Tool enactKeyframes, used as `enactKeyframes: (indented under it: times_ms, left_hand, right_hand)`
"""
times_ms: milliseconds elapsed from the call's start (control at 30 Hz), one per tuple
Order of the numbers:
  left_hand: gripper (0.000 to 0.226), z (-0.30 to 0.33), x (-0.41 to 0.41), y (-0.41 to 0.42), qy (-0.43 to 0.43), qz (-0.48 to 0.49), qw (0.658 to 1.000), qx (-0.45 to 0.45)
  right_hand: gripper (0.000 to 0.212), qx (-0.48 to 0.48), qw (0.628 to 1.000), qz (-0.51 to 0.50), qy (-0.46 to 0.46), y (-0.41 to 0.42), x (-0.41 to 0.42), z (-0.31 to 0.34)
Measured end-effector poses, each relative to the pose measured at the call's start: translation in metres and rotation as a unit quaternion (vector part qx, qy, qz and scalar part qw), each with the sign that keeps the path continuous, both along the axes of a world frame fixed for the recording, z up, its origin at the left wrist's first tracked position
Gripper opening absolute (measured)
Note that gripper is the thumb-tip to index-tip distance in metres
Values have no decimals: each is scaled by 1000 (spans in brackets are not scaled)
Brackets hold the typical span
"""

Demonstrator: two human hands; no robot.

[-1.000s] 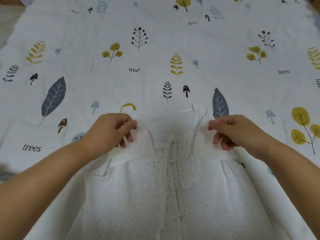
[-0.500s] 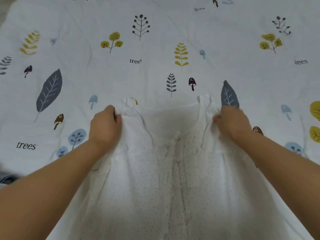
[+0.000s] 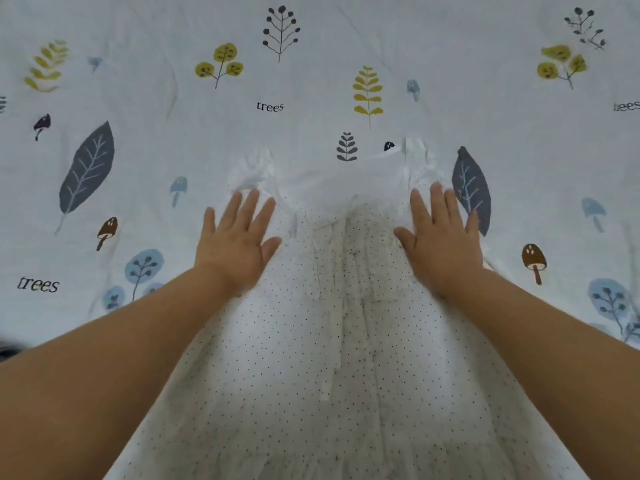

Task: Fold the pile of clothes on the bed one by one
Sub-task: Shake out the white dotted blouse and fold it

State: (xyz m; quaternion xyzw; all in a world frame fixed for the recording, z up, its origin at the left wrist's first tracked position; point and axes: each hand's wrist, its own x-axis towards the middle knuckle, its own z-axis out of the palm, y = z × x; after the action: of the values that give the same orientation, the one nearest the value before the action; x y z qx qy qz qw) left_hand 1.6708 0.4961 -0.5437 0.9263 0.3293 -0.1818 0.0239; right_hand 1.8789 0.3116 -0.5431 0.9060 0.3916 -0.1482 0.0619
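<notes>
A white dress with small dark dots (image 3: 339, 358) lies spread flat on the bed, neckline away from me, skirt running off the bottom of the frame. My left hand (image 3: 237, 237) rests palm down on its left shoulder area, fingers spread and holding nothing. My right hand (image 3: 441, 233) lies flat on the right shoulder area in the same way. A thin tie hangs down the middle of the chest between my hands. The two ruffled shoulder straps lie just beyond my fingertips.
The bed is covered with a white sheet (image 3: 311, 71) printed with leaves, mushrooms and the word "trees". A dark object (image 3: 8, 344) shows at the far left edge. No other clothes are in view.
Both hands have let go of the dress's shoulders and opened flat onto the fabric. The dress now lies further up the bed, laid down on the sheet.
</notes>
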Motion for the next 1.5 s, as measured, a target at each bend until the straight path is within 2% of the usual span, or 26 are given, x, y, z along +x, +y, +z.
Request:
enactKeyframes:
  times_ms: [100,200,267,367,500,567,633,700,733,767,800,867,933,1067,1133,1200,1233,1300,1333,1367,1400,1433,1500]
  left_hand:
    - [63,-1,0,5,25,14,999,-37]
    - [67,12,-3,-2,-70,18,997,-38]
    - [67,24,-16,-16,-142,50,988,-43]
    - [64,35,-47,-45,-167,119,977,-62]
    - [30,43,-93,-78,-200,186,958,-91]
    - [18,45,-112,-90,-217,206,948,-109]
    - [24,47,-129,-102,-210,251,936,-133]
    - [47,51,-142,-109,-168,336,912,-164]
    - [48,52,-148,-110,-142,362,905,-175]
    - [38,53,-154,-112,-114,366,905,-183]
    - [25,57,-159,-114,-85,363,908,-190]
    - [26,65,-171,-118,-48,356,914,-190]
    - [24,76,-180,-123,-54,340,925,-164]
    - [25,103,-178,-144,-74,241,961,-112]
    - [19,115,-165,-162,-106,195,968,-112]
    - [26,123,-152,-180,-129,153,966,-166]
    - [31,123,-147,-189,-129,135,958,-220]
    - [23,121,-140,-202,-133,150,910,-363]
    - [18,117,-140,-204,-138,162,891,-402]
    - [20,112,-141,-203,-153,160,891,-396]
    - [24,107,-144,-200,-168,148,909,-351]
    - [31,102,-149,-195,-185,128,932,-284]
    - [55,92,-161,-183,-207,76,958,-184]
  right_hand:
    - [65,2,999,7,36,-2,6,4]
    - [63,64,997,13,34,-13,5,20]
    - [61,116,993,-19,26,-31,-3,32]
    - [59,158,982,-97,27,-71,-24,44]
    - [59,114,969,-208,75,-124,-48,55]
    - [52,95,959,-242,111,-143,-53,61]
    - [51,88,938,-290,166,-157,-61,70]
    - [56,64,922,-322,206,-172,-70,76]
    - [55,45,921,-326,208,-179,-74,78]
    - [49,25,923,-326,201,-186,-78,80]
    - [41,10,925,-327,191,-192,-81,83]
    - [21,-1,926,-332,179,-198,-88,92]
    - [14,-4,933,-325,155,-200,-97,102]
    - [15,8,966,-241,91,-187,-126,125]
    - [30,17,979,-175,98,-177,-143,133]
    - [49,33,981,-107,156,-167,-160,138]
    - [53,42,974,-83,205,-163,-167,139]
    - [46,54,945,-55,318,-159,-178,134]
    - [41,58,932,-49,355,-160,-180,129]
    - [37,70,928,-49,364,-162,-180,124]
    - [36,91,932,-57,346,-166,-177,118]
    - [39,109,943,-64,307,-170,-173,112]
    - [55,99,973,-47,204,-184,-163,97]
